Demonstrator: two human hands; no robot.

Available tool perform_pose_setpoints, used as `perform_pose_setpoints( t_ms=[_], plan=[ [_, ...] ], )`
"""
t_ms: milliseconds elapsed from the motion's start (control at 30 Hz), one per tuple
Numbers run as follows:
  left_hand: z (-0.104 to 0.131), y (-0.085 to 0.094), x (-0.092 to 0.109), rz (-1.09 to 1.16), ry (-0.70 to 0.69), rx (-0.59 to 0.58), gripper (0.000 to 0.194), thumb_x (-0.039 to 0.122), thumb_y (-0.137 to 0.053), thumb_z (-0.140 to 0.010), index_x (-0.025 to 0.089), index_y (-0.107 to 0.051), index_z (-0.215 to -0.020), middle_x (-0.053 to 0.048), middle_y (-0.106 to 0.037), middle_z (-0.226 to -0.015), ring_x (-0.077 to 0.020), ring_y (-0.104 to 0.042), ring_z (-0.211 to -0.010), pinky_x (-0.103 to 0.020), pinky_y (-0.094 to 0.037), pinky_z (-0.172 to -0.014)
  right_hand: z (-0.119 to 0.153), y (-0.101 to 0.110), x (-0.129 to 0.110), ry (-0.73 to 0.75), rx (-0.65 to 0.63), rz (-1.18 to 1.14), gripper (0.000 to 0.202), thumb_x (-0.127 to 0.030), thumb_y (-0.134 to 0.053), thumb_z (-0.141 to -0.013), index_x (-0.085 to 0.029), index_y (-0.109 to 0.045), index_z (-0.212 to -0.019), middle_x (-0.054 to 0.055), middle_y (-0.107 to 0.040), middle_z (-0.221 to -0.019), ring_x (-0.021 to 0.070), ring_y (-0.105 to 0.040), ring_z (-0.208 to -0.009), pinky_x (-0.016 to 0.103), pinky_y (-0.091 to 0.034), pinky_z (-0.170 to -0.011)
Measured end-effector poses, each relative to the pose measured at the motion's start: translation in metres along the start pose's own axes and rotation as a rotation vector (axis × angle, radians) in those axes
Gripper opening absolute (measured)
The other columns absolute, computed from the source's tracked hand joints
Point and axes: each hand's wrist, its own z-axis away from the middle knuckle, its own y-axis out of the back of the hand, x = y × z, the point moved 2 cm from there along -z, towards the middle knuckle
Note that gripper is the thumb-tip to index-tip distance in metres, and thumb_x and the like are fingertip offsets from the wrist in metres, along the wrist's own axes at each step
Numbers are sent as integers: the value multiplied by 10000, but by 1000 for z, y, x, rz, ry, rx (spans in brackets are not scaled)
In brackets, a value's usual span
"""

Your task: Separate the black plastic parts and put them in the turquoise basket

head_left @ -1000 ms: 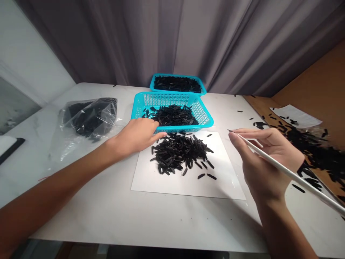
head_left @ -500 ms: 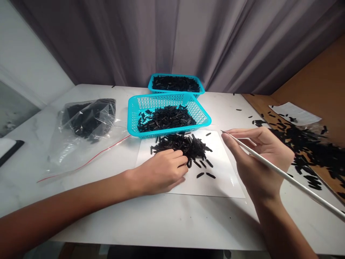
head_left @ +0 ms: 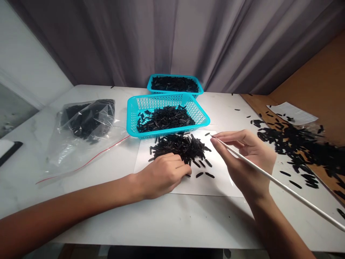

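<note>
My left hand [head_left: 163,175] is closed, its fingertips low over the white sheet [head_left: 205,189] at the near edge of a pile of black strips [head_left: 179,145]. The end of one black strip [head_left: 188,175] shows at those fingertips; the rest is hidden. Between thumb and fingers, my right hand [head_left: 249,158] grips a long, slim white stick [head_left: 272,174] with a dark pointed tip. The tip is close to a single strip [head_left: 207,134] at the sheet's far right. Several other strips lie apart from the pile, right of my left hand.
Just behind the pile stands a turquoise basket [head_left: 131,118] partly filled with black strips. A fuller turquoise basket [head_left: 149,86] is behind it. On the left lies a clear bag [head_left: 88,118] of black material. Strips [head_left: 302,144] are scattered at right, near a paper [head_left: 295,111].
My right hand has moved left with the white stick, bringing its tip near the lone strip. My left hand has shifted slightly right and down; a strip's end now shows at its fingertips.
</note>
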Motion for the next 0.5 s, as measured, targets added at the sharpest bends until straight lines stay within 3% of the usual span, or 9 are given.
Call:
perform_pose_setpoints(
  t_ms=[133,267,367,500],
  plan=[
    [-7,20,2,520,371,197,131,102,-602,-845,183,-600,-947,-24,-705,-902,-150,-669,-822,-272,-548,-768,2,1,-4,69,-45,-65,134,-174,-795,-782,-245,-682,-786,27,-747,-818,252,-725,-811,448,-598,-762],
    [-15,45,1,870,695,302,235,160,-724,-772,173,-588,-963,-19,-712,-899,-116,-680,-769,-219,-566,-714,7,0,-19,281,-160,-133,211,-84,-795,-732,-246,-673,-789,43,-769,-848,258,-718,-778,417,-591,-662],
    [-17,56,1,966,764,288,257,159,-753,-747,165,-596,-951,-20,-721,-874,-105,-676,-748,-196,-554,-676,12,-4,-27,365,-236,-97,231,-44,-767,-737,-249,-693,-812,41,-786,-862,265,-714,-786,419,-589,-643],
    [-15,60,4,993,737,287,272,160,-766,-740,173,-576,-934,-12,-725,-852,-105,-676,-736,-185,-541,-643,14,-7,-28,452,-202,-23,273,-23,-736,-756,-271,-733,-870,38,-802,-905,274,-709,-812,430,-587,-653]
  ],
)
